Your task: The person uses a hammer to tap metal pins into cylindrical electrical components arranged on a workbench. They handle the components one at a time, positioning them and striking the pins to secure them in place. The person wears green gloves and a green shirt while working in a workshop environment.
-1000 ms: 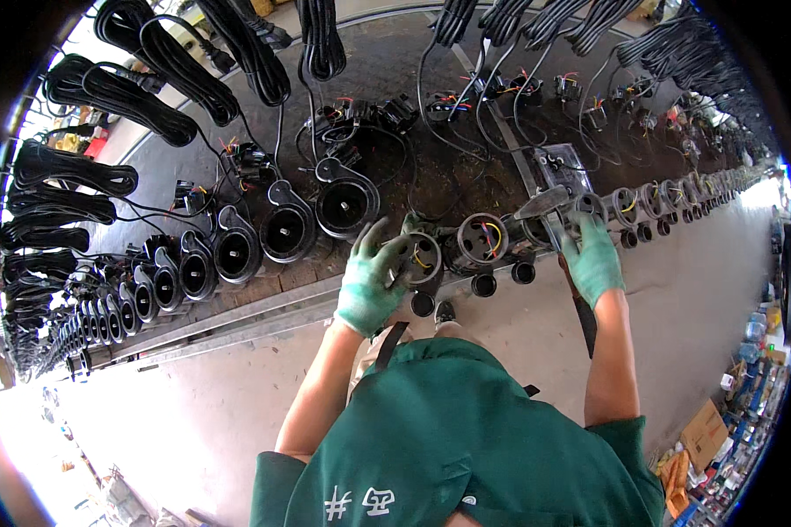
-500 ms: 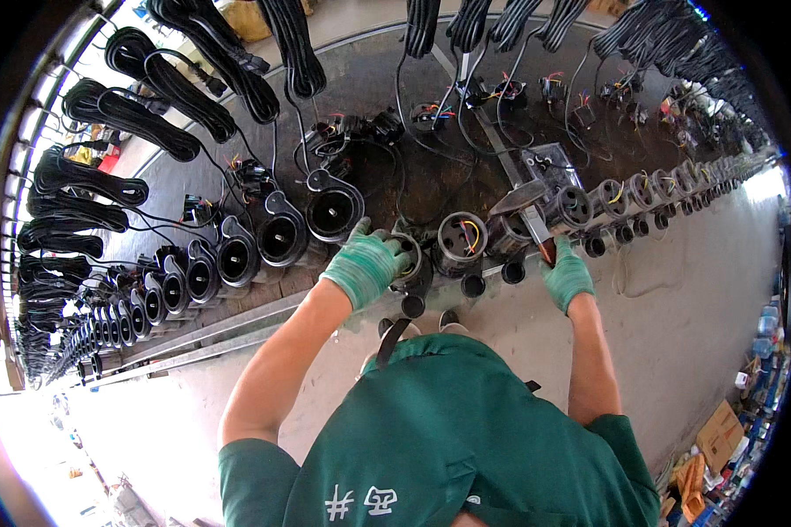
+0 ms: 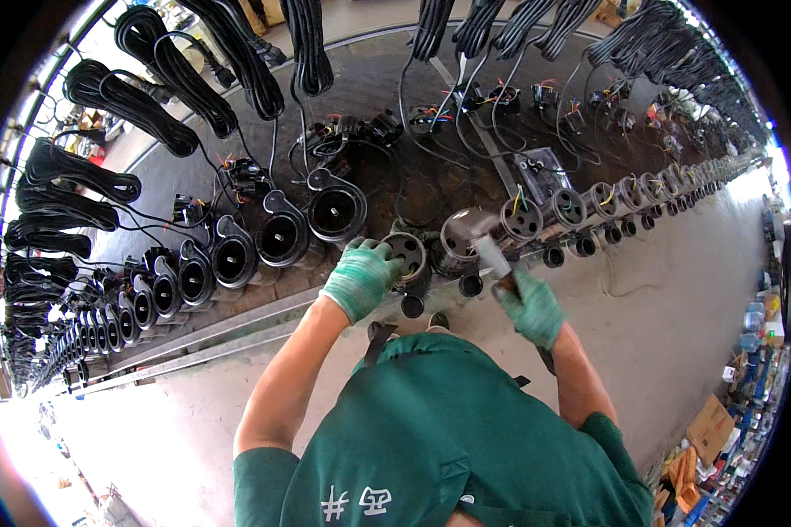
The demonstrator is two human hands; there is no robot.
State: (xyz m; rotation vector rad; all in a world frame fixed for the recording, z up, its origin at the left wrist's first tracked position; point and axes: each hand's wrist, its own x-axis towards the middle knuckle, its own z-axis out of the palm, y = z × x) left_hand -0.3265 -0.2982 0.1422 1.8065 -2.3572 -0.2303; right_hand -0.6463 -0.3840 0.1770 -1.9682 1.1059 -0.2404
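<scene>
Right hand [image 3: 534,309] now farther left, around hammer [image 3: 493,256]

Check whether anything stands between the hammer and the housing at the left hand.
In this view, the neighbouring housing lies between, partly hidden behind the hammer. Beyond it, nothing visible stands over the face of the housing at the left hand.

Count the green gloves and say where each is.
2: one on the left hand, at a dark round housing; one on the right hand, gripping a hammer.
</scene>
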